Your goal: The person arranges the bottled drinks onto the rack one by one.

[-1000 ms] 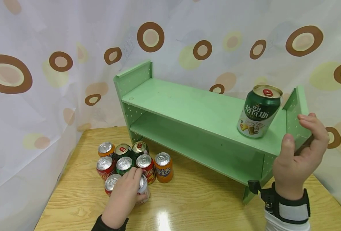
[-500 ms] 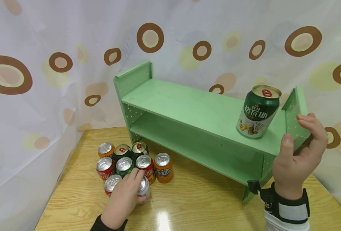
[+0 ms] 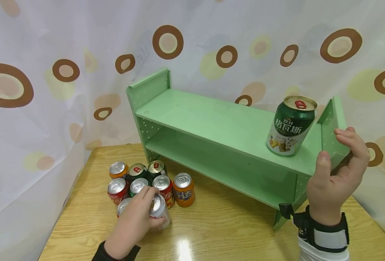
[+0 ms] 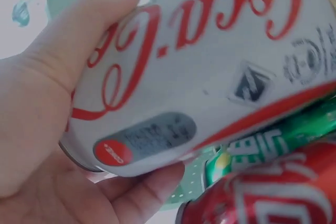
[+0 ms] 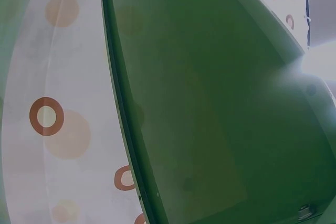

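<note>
My left hand grips a white Coca-Cola can at the front of a cluster of drink cans on the table. The can leans in the head view. In the left wrist view, thumb and fingers wrap the can's lower end, with red script lettering between them. A red Coca-Cola can and a green can lie close beside it. My right hand, thumb and fingers apart and loosely bent, is at the right end panel of the green shelf, nothing in its grasp. A green-and-white kvass can stands upright on the top board, left of that hand.
Behind the white can stand orange cans, red cans and dark green cans, packed tightly. The two-level shelf sits angled on the wooden table. A patterned white curtain hangs behind and at the sides.
The white can has tipped and shifted slightly in my left hand, which has moved a little left and back. My right hand and the kvass can keep their places.
</note>
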Motion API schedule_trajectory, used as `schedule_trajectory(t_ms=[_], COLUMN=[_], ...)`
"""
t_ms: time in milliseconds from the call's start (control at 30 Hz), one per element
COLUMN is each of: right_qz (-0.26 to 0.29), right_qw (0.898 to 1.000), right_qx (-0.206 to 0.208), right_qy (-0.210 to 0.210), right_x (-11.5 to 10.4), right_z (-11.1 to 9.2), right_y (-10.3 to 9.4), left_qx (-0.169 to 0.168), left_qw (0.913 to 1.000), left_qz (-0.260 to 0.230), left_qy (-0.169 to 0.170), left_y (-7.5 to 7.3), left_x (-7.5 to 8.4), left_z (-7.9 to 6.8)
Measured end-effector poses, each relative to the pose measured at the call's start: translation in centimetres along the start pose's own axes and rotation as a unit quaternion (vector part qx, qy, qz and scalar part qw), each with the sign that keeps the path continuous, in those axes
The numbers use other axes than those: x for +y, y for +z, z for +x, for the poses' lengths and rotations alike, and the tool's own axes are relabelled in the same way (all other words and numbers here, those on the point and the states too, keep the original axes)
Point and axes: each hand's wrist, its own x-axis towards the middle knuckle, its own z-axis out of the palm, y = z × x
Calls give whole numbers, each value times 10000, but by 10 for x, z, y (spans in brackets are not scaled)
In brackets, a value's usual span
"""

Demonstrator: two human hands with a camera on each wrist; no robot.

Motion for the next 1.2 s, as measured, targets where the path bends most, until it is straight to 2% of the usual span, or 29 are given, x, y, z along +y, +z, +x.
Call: schedule_trajectory(t_ms=[133, 467, 700, 900, 1200], right_qz=[-1, -56, -43, -22, -179], right_qw=[10000, 10000, 10000, 10000, 9997], right_qx=[16, 12, -23, -49, -152], right_qy=[3, -12, -52, -49, -20], right_x=[-1, -1, 0, 0, 0], right_z=[0, 1, 0, 1, 2], right_y=[1, 0, 0, -1, -3], left_qx=[30, 235, 534, 627, 740], left_qw=[9995, 9969, 9917, 9889, 9863], left_qz=[-302, -738, -1117, -1272, -1350], left_qy=[-64, 149, 333, 435, 596], left_y=[-9, -30, -39, -51, -78], left_x=[-3, -5, -2, 2, 7], left_z=[3, 10, 15, 26, 50])
